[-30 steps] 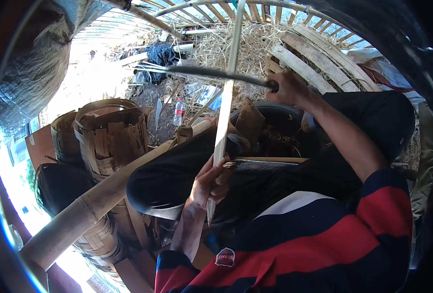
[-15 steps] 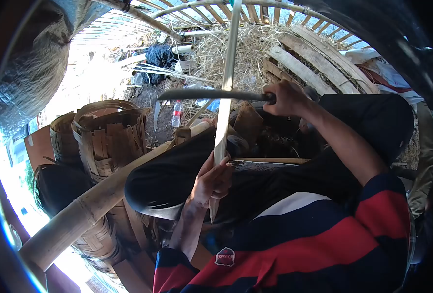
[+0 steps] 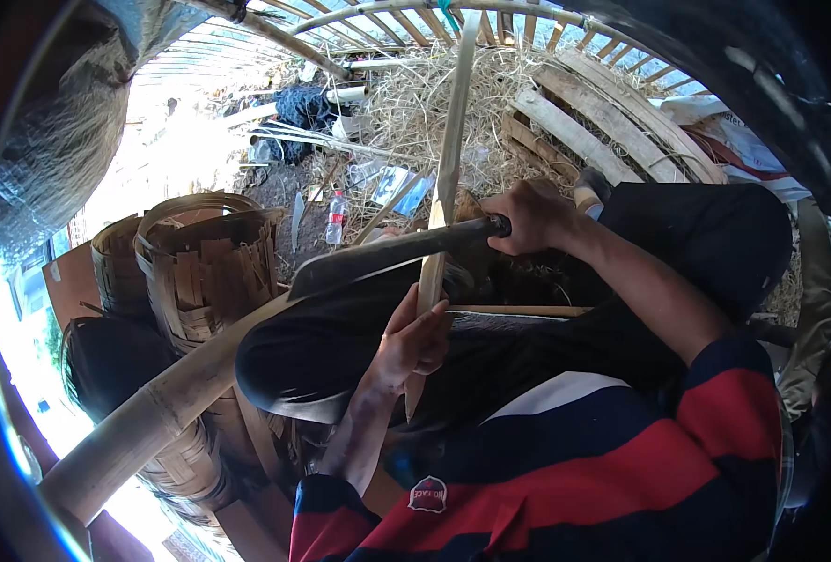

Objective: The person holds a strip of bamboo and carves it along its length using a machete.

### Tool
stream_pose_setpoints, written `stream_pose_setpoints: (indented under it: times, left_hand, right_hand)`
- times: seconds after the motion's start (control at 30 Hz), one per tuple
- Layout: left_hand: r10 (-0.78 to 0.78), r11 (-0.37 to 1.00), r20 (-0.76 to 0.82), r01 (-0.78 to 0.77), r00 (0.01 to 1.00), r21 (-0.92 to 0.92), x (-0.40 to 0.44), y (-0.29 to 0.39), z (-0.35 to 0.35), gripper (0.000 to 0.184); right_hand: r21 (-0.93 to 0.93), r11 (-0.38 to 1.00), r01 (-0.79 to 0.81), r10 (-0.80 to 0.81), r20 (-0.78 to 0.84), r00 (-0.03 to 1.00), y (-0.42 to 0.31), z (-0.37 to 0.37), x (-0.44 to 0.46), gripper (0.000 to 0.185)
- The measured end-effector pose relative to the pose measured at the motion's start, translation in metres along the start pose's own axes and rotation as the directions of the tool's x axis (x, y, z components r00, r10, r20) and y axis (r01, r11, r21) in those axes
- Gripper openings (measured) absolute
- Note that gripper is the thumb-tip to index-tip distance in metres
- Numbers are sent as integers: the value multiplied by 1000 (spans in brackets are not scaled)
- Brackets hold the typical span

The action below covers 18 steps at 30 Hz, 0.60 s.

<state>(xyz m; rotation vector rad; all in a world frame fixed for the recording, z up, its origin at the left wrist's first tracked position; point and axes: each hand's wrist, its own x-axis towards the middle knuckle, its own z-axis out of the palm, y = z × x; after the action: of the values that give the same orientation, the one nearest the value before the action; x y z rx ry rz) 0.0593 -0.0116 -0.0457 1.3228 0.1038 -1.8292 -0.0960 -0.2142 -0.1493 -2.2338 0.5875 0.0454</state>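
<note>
My left hand [image 3: 412,339] is closed around the lower part of a long bamboo strip [image 3: 453,140]. The strip stands nearly upright in view, its pointed lower end [image 3: 414,398] showing below my fingers. In my right hand [image 3: 534,217] is the handle of a machete [image 3: 378,257]. Its broad dark blade crosses the strip just above my left hand and slants down to the left. From this angle I cannot tell how deep the edge sits against the strip.
A thick bamboo pole [image 3: 176,393] runs diagonally at the left, beside woven bamboo baskets [image 3: 205,272]. A plastic bottle [image 3: 337,217] stands on the littered ground. Straw [image 3: 500,103] and wooden slats [image 3: 584,136] lie farther off, before a bamboo fence [image 3: 415,26].
My right hand has brought the machete down along the strip toward my left hand, and the blade now tilts down to the left. The strip's top has leaned slightly right.
</note>
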Motion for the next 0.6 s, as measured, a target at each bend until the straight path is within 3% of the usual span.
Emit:
stream_pose_setpoints:
  times: [0.3,0.37,0.4,0.47,0.53,0.6]
  left_hand:
    - [0,1000,24,0,1000,8,-9,-3,-7,10]
    - [-31,999,16,31,999,15,-19,-4,-3,8]
    - [-35,999,14,35,999,19,-21,-6,-3,8]
    - [-84,994,47,81,995,73,-24,-10,-1,8]
    - [-75,996,90,69,993,62,-16,-9,-3,16]
    - [-56,995,62,51,996,86,-7,-5,2,17]
  right_hand:
    - [-40,999,-11,10,-26,1000,23,1,4,32]
    - [77,980,-182,191,-125,974,57,8,8,32]
    - [83,979,-184,193,-126,973,67,1,7,32]
    - [102,908,-407,415,-80,906,77,-13,4,31]
    - [53,924,-379,383,-110,917,72,-1,1,31]
    - [130,984,-122,151,-244,958,51,20,-1,29]
